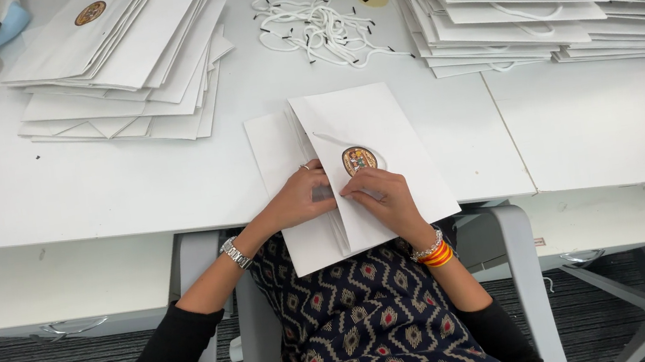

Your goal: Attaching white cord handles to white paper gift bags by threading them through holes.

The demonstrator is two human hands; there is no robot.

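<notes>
Your left hand (pixel 302 199) and right hand (pixel 381 196) press flat on one white paper bag (pixel 355 172), two bag stacks (pixel 120 62) far across the white table (pixel 92 195), grey carpet below.

Both forearms angle inward; the left hand (pixel 301 198) and right hand (pixel 380 196) lie palm-down, curled fingertips nearly meeting.

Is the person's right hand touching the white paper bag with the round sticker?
Touching. The head view shows the right hand lying flat on the white paper bag, fingers pressed just below its round sticker.
</notes>
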